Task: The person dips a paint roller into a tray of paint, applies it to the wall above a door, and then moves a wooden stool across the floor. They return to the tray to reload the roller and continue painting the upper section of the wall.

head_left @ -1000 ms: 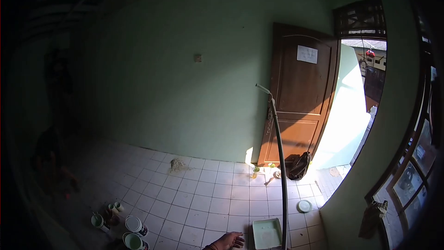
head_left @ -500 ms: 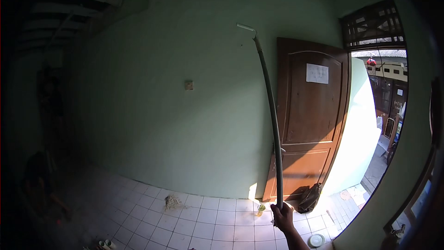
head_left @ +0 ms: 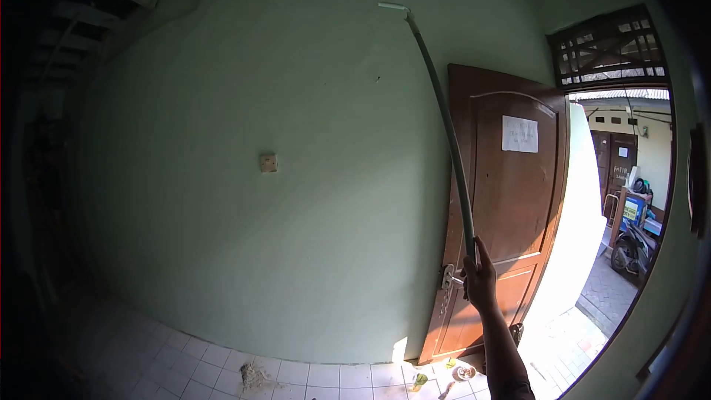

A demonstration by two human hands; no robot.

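Note:
My right hand (head_left: 481, 280) is closed round the lower part of a long grey pole (head_left: 449, 115), with one finger stretched up along it. The pole rises in a slight bend past the door's left side. At its top end a white paint roller (head_left: 392, 6) overlaps the upper part of the green wall (head_left: 318, 230). Behind the hand stands the brown door (head_left: 500, 192), with a paper sheet (head_left: 520, 134) fixed on it and a handle (head_left: 449, 278) close to my fingers. My left hand is outside the view.
A square switch plate (head_left: 268, 163) sits on the wall. On the tiled floor (head_left: 333, 376) lie a heap of debris (head_left: 254, 376), a small green and yellow item (head_left: 420, 381) and a round dish (head_left: 464, 372). Through the bright doorway a parked motorbike (head_left: 632, 250) shows.
My right hand has risen with the pole, and the roller has gone higher up the wall. The view has tilted up and shifted slightly, showing less floor and the motorbike outside.

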